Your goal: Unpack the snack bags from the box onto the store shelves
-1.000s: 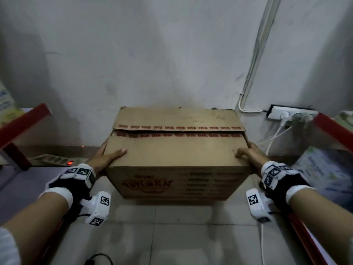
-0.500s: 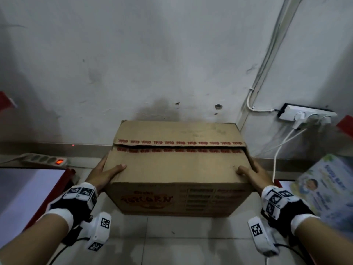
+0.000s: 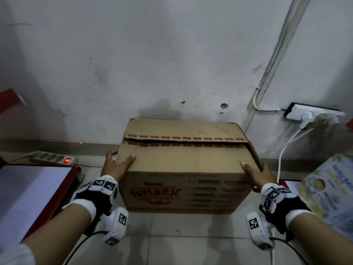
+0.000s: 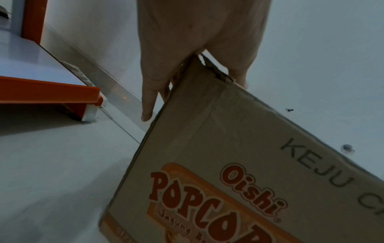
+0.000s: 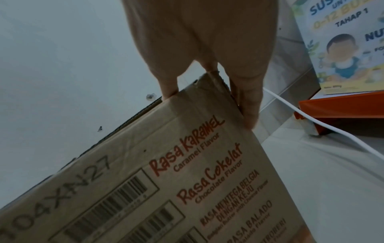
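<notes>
A closed cardboard popcorn box (image 3: 183,169) stands in front of the white wall, its top flaps sealed with red-printed tape. My left hand (image 3: 116,163) grips its near left top corner, with the thumb on the lid and the fingers down the side. My right hand (image 3: 256,173) grips the near right top corner the same way. The left wrist view shows the left hand (image 4: 195,49) straddling the corner of the box (image 4: 239,164). The right wrist view shows the right hand (image 5: 203,49) on the box (image 5: 166,164). No snack bags show. I cannot tell whether the box is off the floor.
A low red-edged shelf (image 3: 63,190) stands at the left, with a lit power strip (image 3: 53,158) behind it. A wall socket strip (image 3: 315,115) and a white cable (image 3: 282,155) hang at the right. A baby-formula carton (image 3: 328,188) sits on the right shelf (image 5: 340,106). Tiled floor (image 3: 181,245) lies in front.
My head has risen and tipped, so more wall shows above the box and the left shelf sits lower in view. Both hands keep their hold on the box corners.
</notes>
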Available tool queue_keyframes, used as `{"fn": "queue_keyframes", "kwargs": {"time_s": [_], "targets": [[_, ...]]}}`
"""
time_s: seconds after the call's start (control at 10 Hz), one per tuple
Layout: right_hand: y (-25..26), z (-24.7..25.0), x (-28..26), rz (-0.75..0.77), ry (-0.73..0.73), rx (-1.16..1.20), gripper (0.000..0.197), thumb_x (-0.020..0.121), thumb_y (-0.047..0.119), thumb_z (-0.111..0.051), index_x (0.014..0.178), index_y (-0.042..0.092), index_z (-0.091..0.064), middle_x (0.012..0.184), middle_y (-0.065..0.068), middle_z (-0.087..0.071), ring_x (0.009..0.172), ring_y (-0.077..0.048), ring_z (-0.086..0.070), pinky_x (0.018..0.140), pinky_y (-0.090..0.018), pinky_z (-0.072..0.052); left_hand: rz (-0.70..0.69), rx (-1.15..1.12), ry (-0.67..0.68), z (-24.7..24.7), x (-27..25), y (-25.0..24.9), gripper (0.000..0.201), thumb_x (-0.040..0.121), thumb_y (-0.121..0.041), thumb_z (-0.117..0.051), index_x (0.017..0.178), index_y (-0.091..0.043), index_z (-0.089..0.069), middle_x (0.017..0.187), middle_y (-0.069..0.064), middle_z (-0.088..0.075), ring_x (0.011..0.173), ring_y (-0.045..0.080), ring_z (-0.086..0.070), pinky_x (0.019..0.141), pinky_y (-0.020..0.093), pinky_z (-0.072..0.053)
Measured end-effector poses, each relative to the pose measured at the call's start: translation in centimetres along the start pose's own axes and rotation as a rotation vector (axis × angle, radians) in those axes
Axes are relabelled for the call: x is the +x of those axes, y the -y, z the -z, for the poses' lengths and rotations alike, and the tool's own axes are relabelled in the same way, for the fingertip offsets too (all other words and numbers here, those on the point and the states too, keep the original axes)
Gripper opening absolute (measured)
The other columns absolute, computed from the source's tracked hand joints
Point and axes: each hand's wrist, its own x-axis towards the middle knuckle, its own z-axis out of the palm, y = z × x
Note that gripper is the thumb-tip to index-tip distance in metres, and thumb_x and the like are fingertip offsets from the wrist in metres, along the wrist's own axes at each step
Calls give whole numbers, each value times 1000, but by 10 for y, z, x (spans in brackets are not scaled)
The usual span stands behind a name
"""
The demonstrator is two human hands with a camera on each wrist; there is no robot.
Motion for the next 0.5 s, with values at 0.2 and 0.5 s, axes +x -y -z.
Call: {"fn": "queue_keyframes", "kwargs": {"time_s": [0.2,0.5], "targets": [[1,-1,-28,152,-82,-127,77,91,41,-57,151,13,-18,147,-22,-37,133,-42,-36,110,-50,-29,-89,146,21,13,-17,-11,77,82,-40,-71,145,-16,-34,148,13,-39,131,32,-43,105,39,-36],[36,19,-103,729,-237,-145,13,84,2,-61,96,0,-65,96,-18,-66,104,-33,-46,82,-31,-31,-481,101,-145,33,-84,-58,14,83,1,-66,96,3,-63,91,20,-66,88,31,-62,81,33,-48]]}}
